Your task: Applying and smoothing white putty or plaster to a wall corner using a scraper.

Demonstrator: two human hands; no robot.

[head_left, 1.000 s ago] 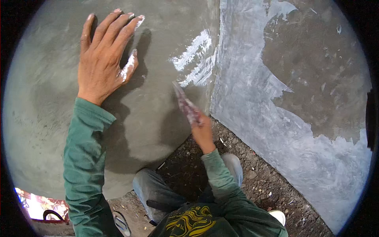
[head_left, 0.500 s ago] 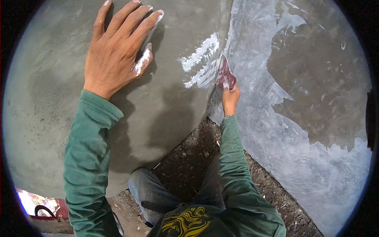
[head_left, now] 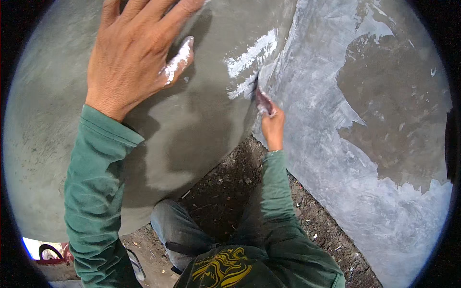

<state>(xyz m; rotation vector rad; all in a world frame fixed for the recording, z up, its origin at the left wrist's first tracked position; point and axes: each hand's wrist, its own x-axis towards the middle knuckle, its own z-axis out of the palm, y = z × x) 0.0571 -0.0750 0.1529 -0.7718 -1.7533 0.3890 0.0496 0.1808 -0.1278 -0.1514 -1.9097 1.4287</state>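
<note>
My left hand (head_left: 134, 53) is open with spread fingers, against or just over the grey cement wall (head_left: 43, 120) on the left; its thumb is smeared with white putty. My right hand (head_left: 273, 126) is closed round a putty knife (head_left: 264, 102) with a dark reddish blade. The blade is seen nearly edge-on, at the corner where the two walls meet. Just beside its tip, white putty streaks (head_left: 252, 53) lie on the left wall. Most of the knife's handle is hidden in my fingers.
The right wall (head_left: 326, 149) bears a pale grey coat around a bare darker patch (head_left: 394, 105). Below the corner, dark soil (head_left: 225, 187) with small debris lies between my legs and the walls. A red object with a black curved part (head_left: 50, 254) shows at the lower left.
The putty knife has shifted left toward the white streaks, and its blade has turned from face-on to nearly edge-on. My left hand appears higher and larger in view.
</note>
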